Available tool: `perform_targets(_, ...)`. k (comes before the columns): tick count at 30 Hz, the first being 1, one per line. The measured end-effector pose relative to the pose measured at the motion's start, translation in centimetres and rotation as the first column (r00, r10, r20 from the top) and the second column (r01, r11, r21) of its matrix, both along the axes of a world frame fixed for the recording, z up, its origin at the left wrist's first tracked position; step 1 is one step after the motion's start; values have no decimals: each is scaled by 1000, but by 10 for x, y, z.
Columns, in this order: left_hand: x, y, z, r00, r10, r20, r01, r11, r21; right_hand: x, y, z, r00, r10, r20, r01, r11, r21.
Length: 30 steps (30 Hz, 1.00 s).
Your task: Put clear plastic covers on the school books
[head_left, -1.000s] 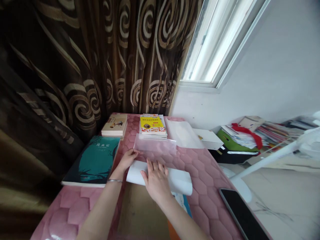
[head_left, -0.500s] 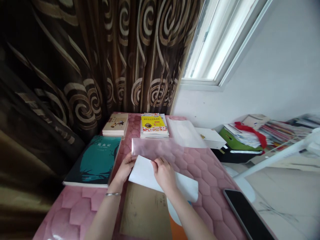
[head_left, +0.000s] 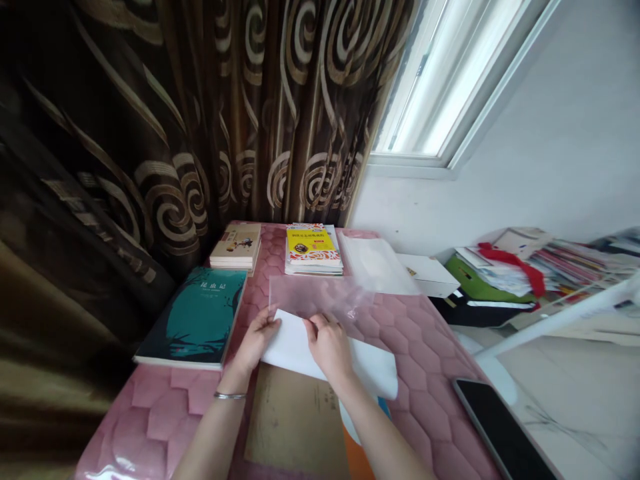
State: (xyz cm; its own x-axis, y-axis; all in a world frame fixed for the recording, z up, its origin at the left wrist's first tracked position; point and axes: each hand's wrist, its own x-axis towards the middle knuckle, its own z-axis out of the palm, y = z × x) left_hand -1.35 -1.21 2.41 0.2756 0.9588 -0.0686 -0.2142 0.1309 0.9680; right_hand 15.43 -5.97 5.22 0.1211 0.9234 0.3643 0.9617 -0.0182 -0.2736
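A white sheet of paper [head_left: 373, 363] lies slanted across an opened book with a brown page [head_left: 295, 420]. My left hand [head_left: 257, 337] pinches the sheet's upper left corner between thumb and fingers. Closed on its upper edge near the middle is my right hand [head_left: 327, 347], whose forearm crosses the book's orange, white and blue part [head_left: 357, 457]. Just beyond both hands stretches a clear plastic film [head_left: 320, 297], its near edge meeting the sheet. Whether the film is also between my fingers is hidden.
A teal book [head_left: 200, 320] lies left, with small beige books [head_left: 236, 243] behind it. A yellow-covered stack [head_left: 313, 250], clear plastic sleeves [head_left: 380, 263] and a white box [head_left: 430, 275] stand at the back. A phone [head_left: 503, 427] rests on the right edge of the pink table cover [head_left: 425, 407].
The left fingers have shifted slightly onto the sheet's corner, and the film beyond has crinkled a little at its right. The whole view has moved slightly; the right hand keeps its grip.
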Motion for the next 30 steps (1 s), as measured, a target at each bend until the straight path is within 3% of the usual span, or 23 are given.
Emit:
perform_targets(10, 8, -12, 13, 993, 1, -122, 12, 994, 104, -2, 2, -4, 999, 40, -19, -37, 990, 139)
perform_targets(15, 7, -7, 8, 990, 71, -119, -56, 990, 128, 7, -11, 5, 999, 51, 13, -53, 985, 163)
perform_targets(19, 3, -2, 1, 975, 173, -138, -143, 968, 207, 39, -31, 8, 994, -103, 37, 91, 965, 244)
perform_targets(22, 2, -1, -2, 973, 184, -140, -149, 963, 226, 72, -39, -3, 968, -236, -85, 250, 924, 288)
perform_targets(25, 2, -1, -2, 971, 190, -147, -155, 963, 222, 98, -38, -17, 886, -257, -387, 363, 902, 233)
perform_targets(28, 3, 0, -2, 971, 194, -140, -163, 965, 206, 109, -34, -21, 675, -159, -720, 328, 940, 99)
perform_targets(30, 3, 1, -2, 977, 178, -116, -154, 970, 190, 110, -32, -19, 534, -103, -839, 250, 968, 40)
